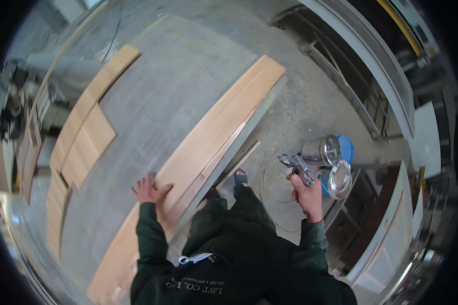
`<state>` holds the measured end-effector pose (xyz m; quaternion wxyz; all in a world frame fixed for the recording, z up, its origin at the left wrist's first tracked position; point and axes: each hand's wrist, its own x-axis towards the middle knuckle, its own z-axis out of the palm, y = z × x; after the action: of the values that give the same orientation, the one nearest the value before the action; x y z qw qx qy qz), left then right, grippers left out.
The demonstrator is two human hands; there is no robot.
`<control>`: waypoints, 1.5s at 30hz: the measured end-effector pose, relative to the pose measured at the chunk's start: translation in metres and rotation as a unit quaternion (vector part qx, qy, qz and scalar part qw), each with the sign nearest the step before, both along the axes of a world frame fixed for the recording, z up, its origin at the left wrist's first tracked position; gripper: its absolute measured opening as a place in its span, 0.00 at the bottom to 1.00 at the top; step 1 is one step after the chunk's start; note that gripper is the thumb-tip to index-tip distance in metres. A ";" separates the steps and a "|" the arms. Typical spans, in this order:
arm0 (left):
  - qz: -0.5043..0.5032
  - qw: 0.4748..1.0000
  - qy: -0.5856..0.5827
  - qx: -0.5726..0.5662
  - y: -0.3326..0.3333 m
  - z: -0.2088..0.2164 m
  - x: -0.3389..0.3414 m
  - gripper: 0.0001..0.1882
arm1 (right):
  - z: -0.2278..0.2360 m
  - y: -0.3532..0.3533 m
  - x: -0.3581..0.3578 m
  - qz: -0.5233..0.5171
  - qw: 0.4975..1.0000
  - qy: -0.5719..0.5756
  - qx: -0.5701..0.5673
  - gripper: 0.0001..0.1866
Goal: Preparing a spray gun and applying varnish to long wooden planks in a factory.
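A long pale wooden board [221, 117] lies slantwise along the near right edge of a large grey table. My left hand [150, 190] rests at the board's left edge, its thumb on the wood and its fingers apart. My right hand [308, 195] is wrapped round the handle of a silver spray gun [297, 166], held up to the right of the table with its nozzle toward the left. Whether a cup is fixed to the gun, I cannot tell.
More wooden pieces [89, 134] lie along the grey table's [152, 96] left side. Just beyond the spray gun stand a shiny metal can [315, 151] and a blue container [346, 147]. A metal frame rack [346, 91] and leaning panels [381, 239] are at the right.
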<state>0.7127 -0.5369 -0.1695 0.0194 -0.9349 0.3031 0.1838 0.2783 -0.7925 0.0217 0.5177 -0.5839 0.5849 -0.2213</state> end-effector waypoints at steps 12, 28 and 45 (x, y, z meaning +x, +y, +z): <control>-0.053 0.991 0.016 0.118 0.259 -0.019 0.013 0.88 | -0.022 0.027 0.020 0.102 0.994 0.018 -0.019 0.18; -0.125 0.985 -0.056 0.102 0.277 0.108 -0.108 0.79 | 0.000 0.074 0.016 0.273 0.961 -0.036 -0.023 0.21; -0.058 0.991 -0.037 0.112 0.298 0.062 -0.120 0.85 | -0.013 0.054 0.028 0.216 0.975 -0.034 -0.044 0.19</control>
<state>0.5929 -0.2388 -0.1078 0.1463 -0.9137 0.3334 0.1804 0.3064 -0.7381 0.0087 0.5471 -0.7107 0.4163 -0.1492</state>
